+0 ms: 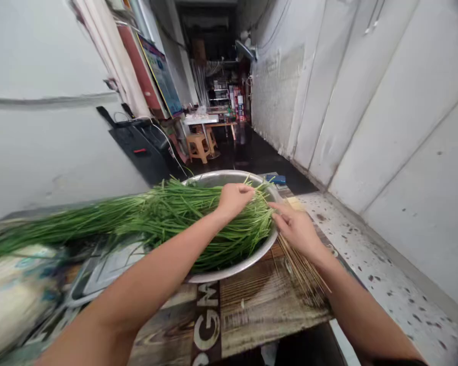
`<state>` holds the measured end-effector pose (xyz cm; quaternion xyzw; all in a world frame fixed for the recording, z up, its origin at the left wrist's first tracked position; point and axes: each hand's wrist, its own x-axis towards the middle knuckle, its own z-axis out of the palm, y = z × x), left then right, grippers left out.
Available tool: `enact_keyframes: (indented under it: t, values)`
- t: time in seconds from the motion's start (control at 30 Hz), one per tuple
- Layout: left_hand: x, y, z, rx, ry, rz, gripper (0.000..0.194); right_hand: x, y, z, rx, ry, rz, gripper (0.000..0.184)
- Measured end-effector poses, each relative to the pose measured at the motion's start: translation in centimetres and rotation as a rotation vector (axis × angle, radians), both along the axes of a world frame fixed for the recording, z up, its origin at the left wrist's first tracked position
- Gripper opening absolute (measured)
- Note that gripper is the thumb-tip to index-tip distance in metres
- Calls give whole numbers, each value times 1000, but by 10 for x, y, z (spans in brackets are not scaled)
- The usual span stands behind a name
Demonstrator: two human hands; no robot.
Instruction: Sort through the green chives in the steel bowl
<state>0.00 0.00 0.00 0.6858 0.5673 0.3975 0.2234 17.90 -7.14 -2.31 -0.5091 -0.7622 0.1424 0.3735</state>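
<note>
A wide metal basin [248,265] is heaped with long green chives [187,203], whose leaves trail out over its left side. Above the heap, my left hand [234,199] is closed in a pinch on a few chives near their pale ends. Close by at the basin's right rim, my right hand [295,226] has thumb and index finger drawn together beside those ends. Whatever thin thing it may pinch cannot be made out. Under my right wrist lies a loose bundle of thin bamboo skewers [303,274] on the wooden table [252,330].
Left of the basin are a clear plastic tray [80,290] and a blurred pale bag [19,295]. A blue box [275,179] sits behind the rim. Beyond are a black case [141,145], a stool [197,147] and a small white table [200,120]. A wall [397,112] runs along the right.
</note>
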Motion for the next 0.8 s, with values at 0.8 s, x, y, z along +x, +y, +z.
enact_keyframes:
  t: [0.8]
  values:
    - [2,1,-4,-24,-44,-40,23,-1,1,0,4,-28,-40,37]
